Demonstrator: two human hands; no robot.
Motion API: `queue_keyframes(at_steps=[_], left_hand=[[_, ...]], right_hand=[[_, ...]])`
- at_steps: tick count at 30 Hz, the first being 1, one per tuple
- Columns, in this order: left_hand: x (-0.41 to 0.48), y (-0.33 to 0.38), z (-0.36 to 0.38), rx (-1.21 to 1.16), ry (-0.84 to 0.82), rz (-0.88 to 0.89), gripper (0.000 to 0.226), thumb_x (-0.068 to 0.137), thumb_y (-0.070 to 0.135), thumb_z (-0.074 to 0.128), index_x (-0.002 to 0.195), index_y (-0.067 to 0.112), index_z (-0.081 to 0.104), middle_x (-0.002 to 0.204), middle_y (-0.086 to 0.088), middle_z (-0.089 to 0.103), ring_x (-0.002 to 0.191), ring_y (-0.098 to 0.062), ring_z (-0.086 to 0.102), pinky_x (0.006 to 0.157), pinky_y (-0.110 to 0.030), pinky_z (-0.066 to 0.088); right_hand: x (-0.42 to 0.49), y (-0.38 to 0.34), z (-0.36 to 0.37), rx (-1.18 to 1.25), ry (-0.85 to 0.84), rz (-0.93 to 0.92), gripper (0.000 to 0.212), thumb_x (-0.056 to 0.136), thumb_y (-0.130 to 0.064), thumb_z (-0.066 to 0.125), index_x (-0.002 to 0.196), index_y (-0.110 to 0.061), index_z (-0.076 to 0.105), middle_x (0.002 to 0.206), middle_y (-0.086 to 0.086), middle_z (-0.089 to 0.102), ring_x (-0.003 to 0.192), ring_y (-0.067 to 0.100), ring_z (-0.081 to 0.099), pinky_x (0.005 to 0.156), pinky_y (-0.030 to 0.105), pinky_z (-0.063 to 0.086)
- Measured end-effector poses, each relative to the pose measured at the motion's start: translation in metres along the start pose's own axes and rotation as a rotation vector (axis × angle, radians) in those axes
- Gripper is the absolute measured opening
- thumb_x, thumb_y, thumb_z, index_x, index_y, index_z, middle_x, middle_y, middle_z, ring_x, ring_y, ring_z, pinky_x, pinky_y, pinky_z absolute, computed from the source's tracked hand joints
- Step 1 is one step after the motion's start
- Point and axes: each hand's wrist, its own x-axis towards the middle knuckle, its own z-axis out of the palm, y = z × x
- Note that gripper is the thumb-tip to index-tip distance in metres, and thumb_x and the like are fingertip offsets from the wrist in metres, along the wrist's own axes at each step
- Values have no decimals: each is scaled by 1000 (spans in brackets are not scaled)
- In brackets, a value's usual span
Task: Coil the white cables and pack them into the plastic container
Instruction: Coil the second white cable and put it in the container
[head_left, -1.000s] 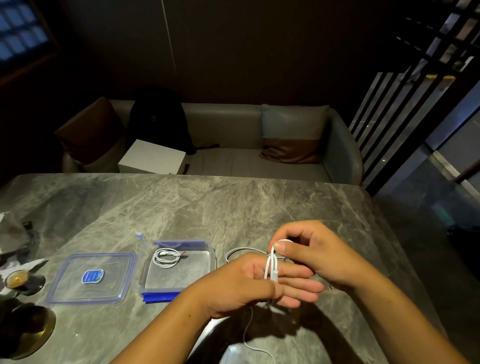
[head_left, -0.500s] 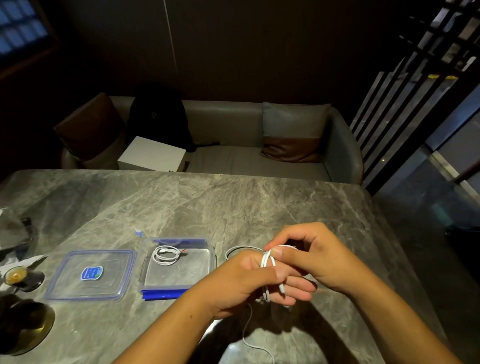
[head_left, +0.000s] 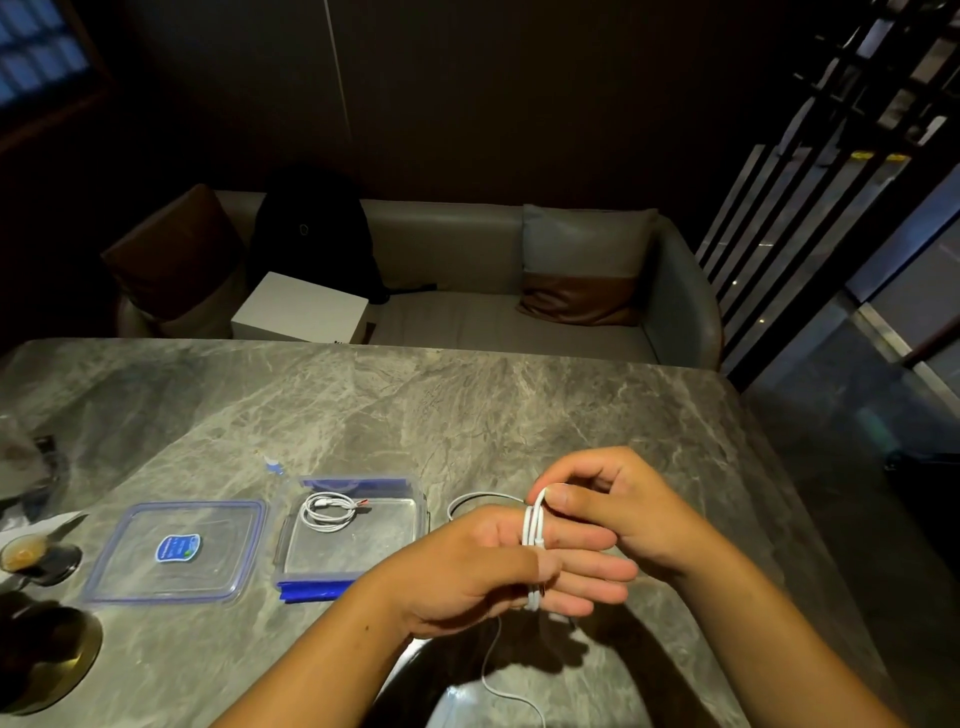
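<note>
**Winding step: hand positions**

1. Left hand (head_left: 483, 571): you hold the four fingers straight and pressed together, pointing right. They serve as the former. The cable (head_left: 533, 525) wraps round them in several close turns, so each turn comes out the same size. The thumb lies across the turns and pins them against the fingers, which keeps the coil from springing open.

2. Right hand (head_left: 623, 514): thumb and forefinger pinch the cable at the top of the loop, just above the left fingers, with the other fingers curled. This pinch guides the working end and keeps it taut as it lies beside the other turns.

3. Free length (head_left: 491, 660): it hangs from under the left hand and runs off the near edge of the bench (head_left: 415, 405). Some slack (head_left: 462, 501) also lies on the bench just behind the left hand. Judge the coil as part done while this much remains unwound.

4. Container (head_left: 422, 512): it stands open on the bench, just left of your hands and within easy reach for the drop. One finished coil (head_left: 327, 512) lies in its far left corner, which leaves most of the floor free for more.

5. Lid (head_left: 156, 571): it lies flat on the bench, just left of the container, where it does not block the opening.

**Caution:** if you lift the left thumb before the end is secured, expect the turns to loosen and slide off the fingertips.
</note>
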Motion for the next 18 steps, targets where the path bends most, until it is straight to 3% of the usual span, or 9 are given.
queue_keyframes(at_steps=[3,6,8,10,11,13,15,18], left_hand=[[0,3,-1,-82,-21,45,41,99,-3,36,140,-5,45,139,-30,50,128,-40,53,107,-41,45],[0,6,-3,-150,-23,86,43,98,-4,37,141,-3,45,141,-28,49,130,-38,51,109,-41,43],[-1,8,-6,-175,-12,113,44,98,-4,37,142,-4,43,142,-28,49,132,-40,49,111,-43,41],[-2,8,-11,-187,25,139,45,98,-3,37,143,-5,41,143,-28,47,134,-42,45,113,-46,38],[-4,8,-13,-192,46,151,46,98,-3,37,143,-5,40,144,-28,46,135,-42,45,114,-46,37],[-5,7,-19,-207,85,162,46,98,-2,37,143,-4,40,145,-27,46,136,-40,44,114,-46,35],[-6,5,-23,-225,116,168,46,98,-3,36,143,-4,40,146,-25,46,137,-39,43,116,-46,32],[-6,3,-27,-276,146,171,46,98,-3,36,144,-5,38,147,-25,44,139,-38,41,116,-45,32]], right_hand=[[2,-1,5,35,65,27,15,90,-14,65,82,-10,76,74,11,71,73,15,67,67,22,52],[5,17,13,-114,62,105,45,91,7,53,59,-18,69,57,-7,65,55,2,61,55,15,48],[4,38,25,-150,46,209,44,87,7,56,65,-28,70,60,-14,63,55,-4,60,60,17,47],[-2,49,38,-52,149,290,50,87,8,58,75,-39,66,66,-19,59,59,-15,58,64,11,44],[-7,47,45,-48,182,306,46,90,9,54,74,-33,63,59,-15,58,52,-12,57,57,9,43],[-13,44,57,-67,152,288,40,98,1,47,64,-17,60,44,-5,57,40,3,52,47,19,42],[-22,33,69,-47,120,238,44,101,-7,46,62,-16,66,46,-2,58,43,11,49,53,27,41],[-34,32,70,-49,58,196,32,102,-17,47,83,-14,72,57,3,64,48,12,52,55,24,42]])
